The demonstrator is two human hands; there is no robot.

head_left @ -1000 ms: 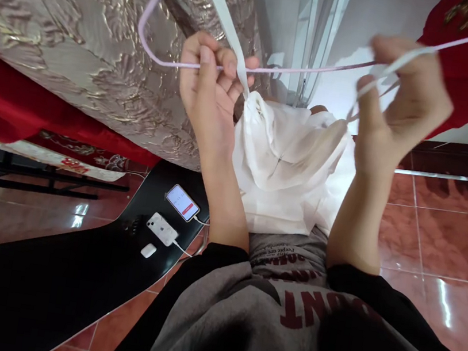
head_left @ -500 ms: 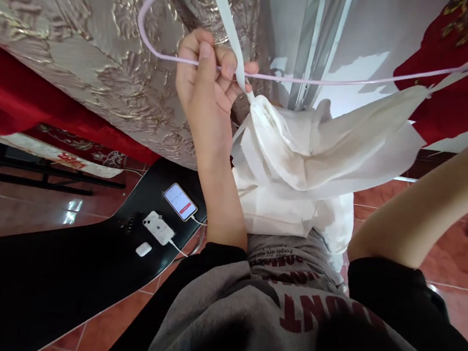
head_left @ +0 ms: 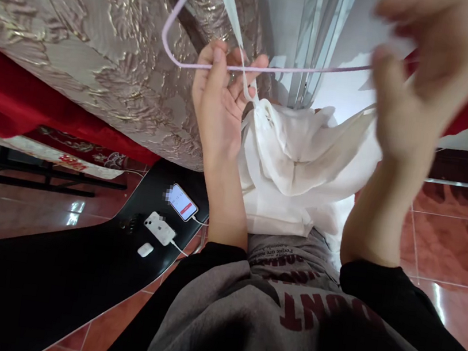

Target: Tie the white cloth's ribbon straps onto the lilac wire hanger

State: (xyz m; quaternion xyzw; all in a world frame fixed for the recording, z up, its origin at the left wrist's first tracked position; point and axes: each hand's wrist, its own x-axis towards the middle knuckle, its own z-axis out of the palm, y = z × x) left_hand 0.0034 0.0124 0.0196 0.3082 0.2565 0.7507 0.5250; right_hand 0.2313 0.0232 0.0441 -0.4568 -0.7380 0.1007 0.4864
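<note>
A thin lilac hanger [head_left: 314, 70] spans the upper view. My left hand [head_left: 223, 93] is closed around its lower bar near the left corner, thumb in front. A narrow white strap [head_left: 232, 12] loops over the hanger's left arm and runs down past these fingers to a sheer white garment [head_left: 302, 150]. The garment drapes below the bar in front of my body. My right hand [head_left: 431, 75] is raised at the upper right, blurred, with thumb and fingers apart and nothing visible between them. It hides part of the bar and the garment's right side.
Textured beige-gold fabric [head_left: 84, 32] hangs at the left, with red cloth [head_left: 23, 93] below it. On a black bench [head_left: 87, 259] lie a lit phone [head_left: 184, 202], a white phone [head_left: 160, 228], both cabled, and a small white case [head_left: 145, 249]. Red floor tiles [head_left: 455, 241] show at right.
My right hand has come in from the far right toward the middle, away from the garment's right strap. My left hand and the hanger's left corner have shifted slightly right.
</note>
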